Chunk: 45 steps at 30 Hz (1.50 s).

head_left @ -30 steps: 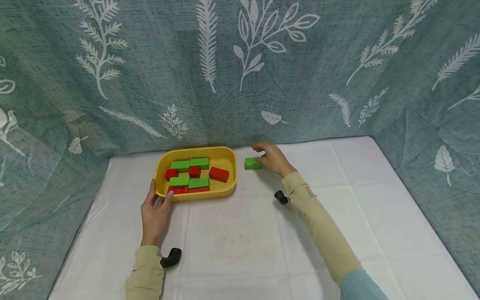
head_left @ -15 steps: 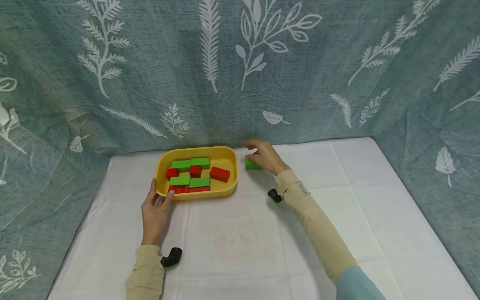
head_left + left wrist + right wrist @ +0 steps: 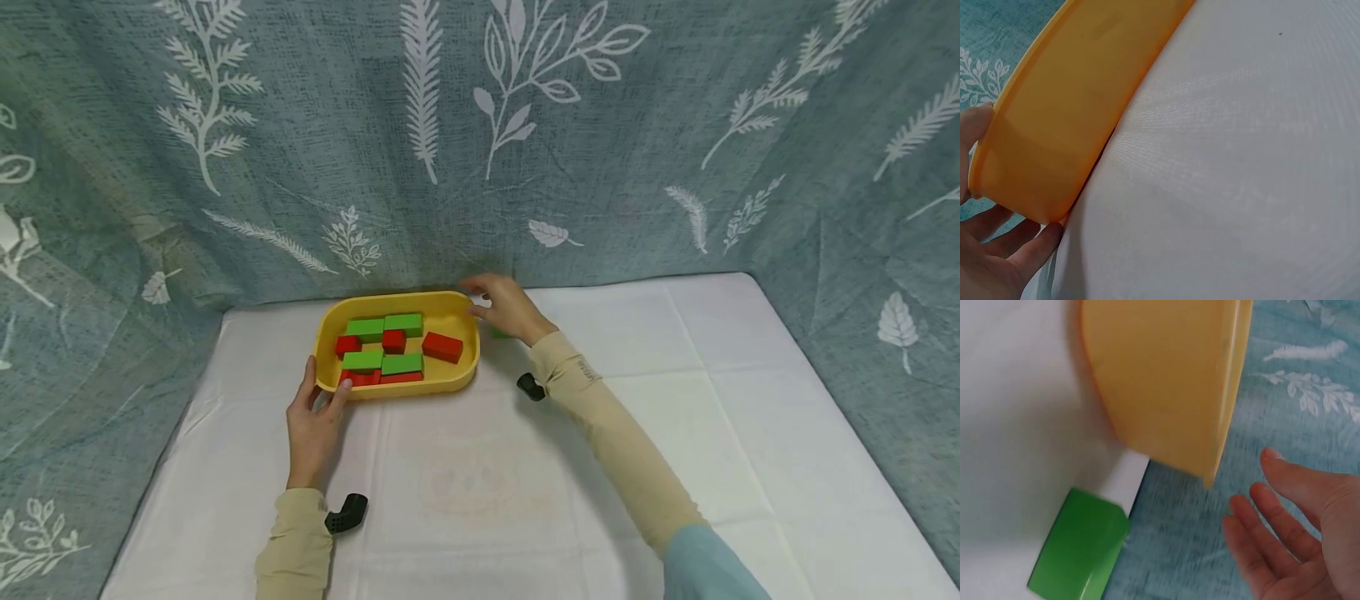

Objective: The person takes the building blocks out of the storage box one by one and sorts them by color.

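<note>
A yellow tray point(image 3: 468, 367) holds several green blocks point(image 3: 402, 363) and red blocks point(image 3: 442, 347). My left hand point(image 3: 313, 433) grips its front left corner. In the left wrist view, the thumb lies at the rim and the fingers point(image 3: 1035, 253) touch the outside of the end wall. Above the tray's right end hovers my right hand point(image 3: 510, 310), fingers spread and holding nothing. The right wrist view shows a gap between this hand point(image 3: 1297, 531) and the tray's rim. A lone green block point(image 3: 1082, 544) lies on the cloth below, mostly hidden by the hand in the head view.
White cloth point(image 3: 480, 508) covers the table. A blue-green patterned curtain point(image 3: 420, 225) hangs right behind the tray and along both sides. Black wrist pieces point(image 3: 347, 513) stick out from both sleeves.
My right hand has moved left, from beside the lone green block to the tray's right rim. That block stays where it was. The left hand keeps its place on the tray.
</note>
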Each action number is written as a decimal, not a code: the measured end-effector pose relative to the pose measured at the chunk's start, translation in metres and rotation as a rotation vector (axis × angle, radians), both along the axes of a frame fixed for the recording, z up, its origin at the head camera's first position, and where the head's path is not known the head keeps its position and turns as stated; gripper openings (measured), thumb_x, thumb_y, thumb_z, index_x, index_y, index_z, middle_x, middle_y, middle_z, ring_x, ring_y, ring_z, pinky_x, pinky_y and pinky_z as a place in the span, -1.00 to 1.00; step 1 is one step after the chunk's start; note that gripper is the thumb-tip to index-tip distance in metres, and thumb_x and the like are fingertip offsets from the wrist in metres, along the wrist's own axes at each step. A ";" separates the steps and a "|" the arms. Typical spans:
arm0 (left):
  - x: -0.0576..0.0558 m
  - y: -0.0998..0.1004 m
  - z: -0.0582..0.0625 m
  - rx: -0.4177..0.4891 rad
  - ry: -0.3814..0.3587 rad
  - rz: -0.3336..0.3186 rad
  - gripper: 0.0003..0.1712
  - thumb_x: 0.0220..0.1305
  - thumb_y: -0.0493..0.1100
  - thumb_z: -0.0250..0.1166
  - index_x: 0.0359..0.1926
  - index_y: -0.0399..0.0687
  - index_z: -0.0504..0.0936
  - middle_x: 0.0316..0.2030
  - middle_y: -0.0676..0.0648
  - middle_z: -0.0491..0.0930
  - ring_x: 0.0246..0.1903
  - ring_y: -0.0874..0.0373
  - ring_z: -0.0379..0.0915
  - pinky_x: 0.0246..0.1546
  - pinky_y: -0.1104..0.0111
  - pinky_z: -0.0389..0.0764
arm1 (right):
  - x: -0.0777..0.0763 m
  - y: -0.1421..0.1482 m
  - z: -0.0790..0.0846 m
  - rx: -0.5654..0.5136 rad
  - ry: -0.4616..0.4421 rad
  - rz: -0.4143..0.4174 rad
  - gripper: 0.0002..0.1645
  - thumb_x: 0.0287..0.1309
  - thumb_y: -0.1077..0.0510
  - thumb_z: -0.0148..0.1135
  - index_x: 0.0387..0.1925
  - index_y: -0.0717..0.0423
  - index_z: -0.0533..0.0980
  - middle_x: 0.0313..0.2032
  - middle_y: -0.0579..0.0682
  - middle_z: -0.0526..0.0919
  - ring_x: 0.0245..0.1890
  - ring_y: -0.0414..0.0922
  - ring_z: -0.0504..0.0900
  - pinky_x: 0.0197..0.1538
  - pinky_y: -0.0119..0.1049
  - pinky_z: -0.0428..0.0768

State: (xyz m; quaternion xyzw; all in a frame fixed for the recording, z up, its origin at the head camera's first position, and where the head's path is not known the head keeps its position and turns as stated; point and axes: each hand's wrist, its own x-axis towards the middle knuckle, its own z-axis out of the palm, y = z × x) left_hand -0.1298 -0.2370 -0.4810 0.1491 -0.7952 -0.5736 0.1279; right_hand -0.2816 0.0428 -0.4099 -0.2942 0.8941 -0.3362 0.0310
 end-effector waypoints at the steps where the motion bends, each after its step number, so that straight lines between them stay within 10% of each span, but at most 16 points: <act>1: 0.000 0.000 0.000 0.002 -0.001 0.000 -0.18 0.13 0.06 0.22 0.35 0.31 0.00 0.34 0.20 0.00 0.25 0.12 0.11 0.11 0.35 0.35 | 0.000 -0.004 -0.001 0.009 0.002 0.000 -0.49 0.08 0.19 0.23 0.11 0.16 0.42 0.04 0.08 0.50 0.00 -0.05 0.48 0.02 -0.28 0.51; 16: 0.000 -0.001 -0.001 0.020 0.034 -0.013 -0.17 0.12 0.02 0.24 0.36 0.22 0.03 0.34 0.19 0.02 0.25 0.12 0.11 0.12 0.30 0.36 | 0.003 -0.047 -0.012 0.064 -0.014 0.080 -0.48 0.07 0.16 0.24 0.11 0.16 0.42 0.05 0.03 0.51 0.02 -0.11 0.47 0.08 -0.33 0.46; 45: 0.001 -0.004 -0.002 0.024 0.038 -0.006 -0.18 0.10 0.02 0.26 0.34 0.32 0.06 0.32 0.20 0.05 0.25 0.18 0.10 0.09 0.35 0.38 | -0.001 -0.099 -0.036 0.317 0.062 -0.062 -0.49 -0.08 0.06 0.37 -0.01 -0.04 0.49 -0.10 -0.10 0.61 -0.15 -0.15 0.56 -0.10 -0.25 0.55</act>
